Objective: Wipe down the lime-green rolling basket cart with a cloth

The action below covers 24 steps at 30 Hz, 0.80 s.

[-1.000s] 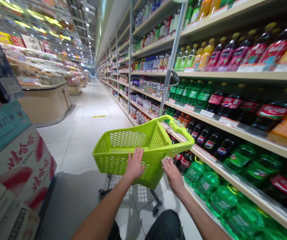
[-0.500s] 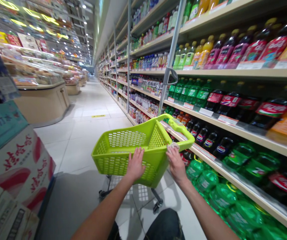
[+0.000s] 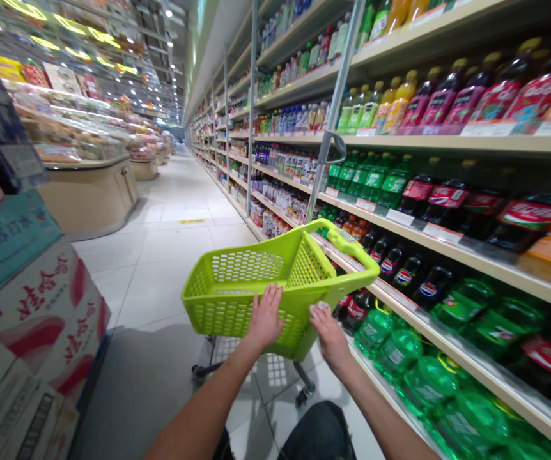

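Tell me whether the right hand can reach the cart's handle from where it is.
Probably yes: the right hand is at the side of the green cart, just below the handle, and nothing visible blocks the way up, though it holds a pale cloth.

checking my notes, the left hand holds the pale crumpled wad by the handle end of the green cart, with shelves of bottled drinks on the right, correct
Wrong hand: the head view shows the right hand holding the pale crumpled wad by the handle end of the green cart, with shelves of bottled drinks on the right. The left hand rests on the cart's side.
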Motion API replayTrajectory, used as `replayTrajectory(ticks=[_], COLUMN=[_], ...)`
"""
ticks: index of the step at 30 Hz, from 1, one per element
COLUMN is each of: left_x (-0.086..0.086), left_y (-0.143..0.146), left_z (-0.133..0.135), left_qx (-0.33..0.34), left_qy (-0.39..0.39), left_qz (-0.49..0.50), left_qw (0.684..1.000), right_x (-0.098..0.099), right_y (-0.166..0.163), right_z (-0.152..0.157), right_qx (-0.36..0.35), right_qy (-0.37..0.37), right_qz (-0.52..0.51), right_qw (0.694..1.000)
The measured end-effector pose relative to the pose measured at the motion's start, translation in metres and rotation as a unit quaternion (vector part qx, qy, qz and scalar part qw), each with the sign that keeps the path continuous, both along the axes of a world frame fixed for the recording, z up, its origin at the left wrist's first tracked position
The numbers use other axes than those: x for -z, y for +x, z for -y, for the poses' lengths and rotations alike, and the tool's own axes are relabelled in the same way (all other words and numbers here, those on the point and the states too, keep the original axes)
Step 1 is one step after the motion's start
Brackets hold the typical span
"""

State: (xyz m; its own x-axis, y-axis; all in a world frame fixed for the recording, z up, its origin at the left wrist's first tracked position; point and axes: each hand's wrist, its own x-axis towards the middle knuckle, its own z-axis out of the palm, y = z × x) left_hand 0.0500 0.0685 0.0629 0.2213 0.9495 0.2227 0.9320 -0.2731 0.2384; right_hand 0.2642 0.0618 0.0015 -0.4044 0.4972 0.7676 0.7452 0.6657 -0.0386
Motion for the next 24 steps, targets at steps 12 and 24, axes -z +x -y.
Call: replayTrajectory(ticks=[12,24], left_x=[0.012,0.013], left_y=[-0.028,-0.066], left_z=[0.006,0.006], left_qx=[-0.061,-0.111], left_qy=[0.022,0.001], left_qz=[-0.046,-0.053], left_qw=[0.997,0.992], right_x=[-0.044,-0.033], right_y=[-0.021,-0.057], right_z=[-0.020,-0.014], right_qx=[0.033,-0.023], right_qy=[0.072,0.024], right_qz=[-0.056,-0.067], right_qw=[0.995,0.997])
